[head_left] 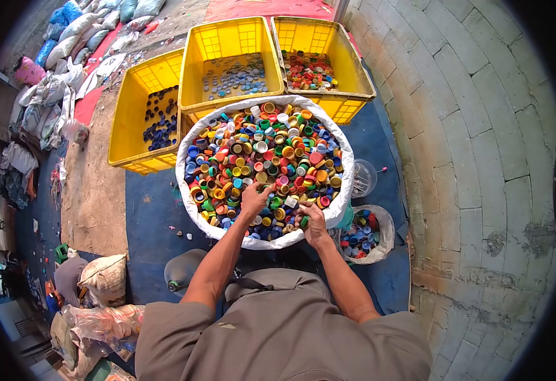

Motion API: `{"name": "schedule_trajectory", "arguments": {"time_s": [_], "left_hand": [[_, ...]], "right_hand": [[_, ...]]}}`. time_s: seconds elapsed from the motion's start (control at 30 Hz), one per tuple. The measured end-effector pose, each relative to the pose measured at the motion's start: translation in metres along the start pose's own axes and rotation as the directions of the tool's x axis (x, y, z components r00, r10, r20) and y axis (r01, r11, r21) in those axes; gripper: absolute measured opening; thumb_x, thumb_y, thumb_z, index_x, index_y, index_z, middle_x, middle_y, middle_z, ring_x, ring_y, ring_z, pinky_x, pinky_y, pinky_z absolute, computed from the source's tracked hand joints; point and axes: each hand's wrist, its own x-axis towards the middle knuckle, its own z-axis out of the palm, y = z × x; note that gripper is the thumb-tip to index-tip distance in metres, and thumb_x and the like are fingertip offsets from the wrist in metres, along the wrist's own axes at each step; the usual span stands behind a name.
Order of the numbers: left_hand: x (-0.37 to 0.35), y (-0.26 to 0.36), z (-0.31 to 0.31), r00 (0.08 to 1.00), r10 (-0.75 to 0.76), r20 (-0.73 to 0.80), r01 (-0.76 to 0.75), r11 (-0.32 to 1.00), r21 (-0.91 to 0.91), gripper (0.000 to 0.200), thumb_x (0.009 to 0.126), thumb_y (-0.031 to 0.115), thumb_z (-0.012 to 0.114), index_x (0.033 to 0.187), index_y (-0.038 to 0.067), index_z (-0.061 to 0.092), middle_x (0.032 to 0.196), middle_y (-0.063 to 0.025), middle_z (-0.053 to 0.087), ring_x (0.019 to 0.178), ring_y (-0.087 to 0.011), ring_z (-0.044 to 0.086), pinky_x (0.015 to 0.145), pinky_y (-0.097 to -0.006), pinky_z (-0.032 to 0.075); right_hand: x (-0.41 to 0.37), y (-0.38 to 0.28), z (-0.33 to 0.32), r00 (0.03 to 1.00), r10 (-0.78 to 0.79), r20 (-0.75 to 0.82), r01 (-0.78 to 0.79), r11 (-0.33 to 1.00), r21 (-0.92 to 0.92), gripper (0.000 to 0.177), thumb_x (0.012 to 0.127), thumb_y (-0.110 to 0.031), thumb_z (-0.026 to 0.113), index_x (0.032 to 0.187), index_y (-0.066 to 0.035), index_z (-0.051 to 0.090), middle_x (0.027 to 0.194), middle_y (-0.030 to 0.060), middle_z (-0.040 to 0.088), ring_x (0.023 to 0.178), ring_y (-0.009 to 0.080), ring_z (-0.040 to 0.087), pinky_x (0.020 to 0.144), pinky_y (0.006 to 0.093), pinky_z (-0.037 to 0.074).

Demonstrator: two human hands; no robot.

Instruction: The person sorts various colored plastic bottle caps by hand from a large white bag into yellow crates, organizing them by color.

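A big white sack (347, 166) with a rolled rim stands before me, filled with plastic bottle caps (252, 149) in many colours. Over the near middle of the heap is my left hand (254, 199), its thumb and fingers drawn together among the caps; what they pinch is too small to make out. To its right, just inside the near rim, my right hand (313, 223) is closed around a green bottle cap (304, 221). A whitish cap (291, 202) lies right at its fingertips.
Beyond the sack stand three yellow crates: the left one (125, 130) with dark blue caps, the middle (192, 76) with light blue, the right (354, 70) mostly red. A smaller sack (387, 232) of caps and a clear tub (368, 179) sit near the block wall (475, 159).
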Motion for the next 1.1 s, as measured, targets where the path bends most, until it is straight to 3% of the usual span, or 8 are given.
{"name": "schedule_trajectory", "arguments": {"time_s": [0.03, 0.1, 0.17, 0.23, 0.47, 0.8, 0.93, 1.1], "left_hand": [[-0.003, 0.003, -0.008, 0.953, -0.255, 0.165, 0.298, 0.892, -0.34, 0.034, 0.083, 0.035, 0.068, 0.096, 0.003, 0.068, 0.082, -0.0057, 0.065, 0.064, -0.0155, 0.059, 0.055, -0.0268, 0.045], [-0.018, 0.019, -0.029, 0.875, -0.401, 0.273, 0.471, 0.569, -0.674, 0.025, 0.085, 0.035, 0.066, 0.093, 0.011, 0.065, 0.076, 0.0025, 0.06, 0.058, -0.006, 0.048, 0.047, -0.0203, 0.031], [-0.031, 0.014, -0.046, 0.844, -0.395, 0.362, 0.508, 0.378, -0.774, 0.024, 0.089, 0.033, 0.062, 0.091, 0.009, 0.062, 0.074, 0.0018, 0.058, 0.059, -0.0074, 0.051, 0.046, -0.0198, 0.034], [-0.045, 0.007, -0.056, 0.835, -0.377, 0.402, 0.506, 0.234, -0.83, 0.022, 0.088, 0.032, 0.063, 0.093, 0.01, 0.061, 0.074, 0.0007, 0.058, 0.058, -0.01, 0.053, 0.046, -0.0224, 0.036], [-0.093, -0.005, -0.078, 0.846, -0.358, 0.394, 0.47, 0.154, -0.869, 0.029, 0.094, 0.034, 0.052, 0.108, 0.01, 0.059, 0.096, 0.0003, 0.066, 0.073, -0.0085, 0.059, 0.054, -0.0247, 0.041], [-0.115, -0.004, -0.086, 0.866, -0.352, 0.354, 0.384, 0.016, -0.923, 0.024, 0.094, 0.029, 0.053, 0.107, 0.01, 0.058, 0.102, -0.0086, 0.065, 0.076, -0.016, 0.063, 0.057, -0.0302, 0.052], [-0.115, 0.005, -0.087, 0.876, -0.34, 0.342, 0.386, 0.07, -0.92, 0.032, 0.094, 0.035, 0.051, 0.107, 0.006, 0.058, 0.1, -0.0046, 0.065, 0.079, -0.0136, 0.061, 0.063, -0.0274, 0.048], [-0.098, 0.011, -0.081, 0.895, -0.278, 0.348, 0.377, 0.06, -0.924, 0.034, 0.096, 0.032, 0.049, 0.112, 0.003, 0.056, 0.102, -0.0073, 0.064, 0.083, -0.0173, 0.062, 0.067, -0.031, 0.051]], "right_hand": [[0.006, -0.002, 0.005, 0.999, -0.025, -0.037, 0.019, 0.988, -0.154, 0.029, 0.083, -0.013, 0.064, 0.106, -0.001, 0.054, 0.075, 0.0039, 0.055, 0.056, 0.0096, 0.051, 0.052, 0.0226, 0.044], [0.012, -0.009, 0.015, 0.985, -0.17, 0.004, 0.149, 0.85, -0.505, 0.03, 0.081, -0.014, 0.069, 0.104, 0.001, 0.056, 0.071, 0.0008, 0.054, 0.055, 0.0065, 0.048, 0.052, 0.021, 0.042], [0.027, -0.012, 0.019, 0.91, -0.347, 0.229, 0.353, 0.354, -0.866, 0.032, 0.077, -0.011, 0.071, 0.105, -0.001, 0.059, 0.075, 0.0048, 0.062, 0.063, 0.0124, 0.059, 0.059, 0.0273, 0.048], [0.048, -0.009, 0.022, 0.728, -0.406, 0.552, 0.605, 0.001, -0.796, 0.033, 0.076, -0.009, 0.069, 0.107, -0.003, 0.059, 0.087, 0.011, 0.067, 0.076, 0.0238, 0.067, 0.067, 0.0347, 0.052], [0.062, -0.016, 0.045, 0.777, 0.097, 0.622, 0.597, -0.427, -0.679, 0.06, 0.072, -0.002, 0.059, 0.129, -0.018, 0.047, 0.091, 0.0136, 0.068, 0.082, 0.0331, 0.066, 0.065, 0.0435, 0.053], [0.084, 0.009, 0.028, 0.694, 0.155, 0.703, 0.649, -0.558, -0.518, 0.041, 0.076, -0.003, 0.053, 0.116, -0.014, 0.056, 0.089, 0.0107, 0.068, 0.077, 0.0298, 0.067, 0.061, 0.0422, 0.053], [0.082, 0.006, 0.022, 0.587, -0.057, 0.808, 0.732, -0.389, -0.559, 0.034, 0.077, 0.0, 0.055, 0.109, -0.009, 0.06, 0.088, 0.0131, 0.069, 0.08, 0.0287, 0.068, 0.067, 0.0383, 0.054], [0.059, -0.013, 0.038, 0.806, -0.316, 0.501, 0.584, 0.281, -0.762, 0.027, 0.078, -0.002, 0.065, 0.103, -0.006, 0.058, 0.081, 0.013, 0.068, 0.076, 0.0224, 0.067, 0.069, 0.032, 0.052]]}}
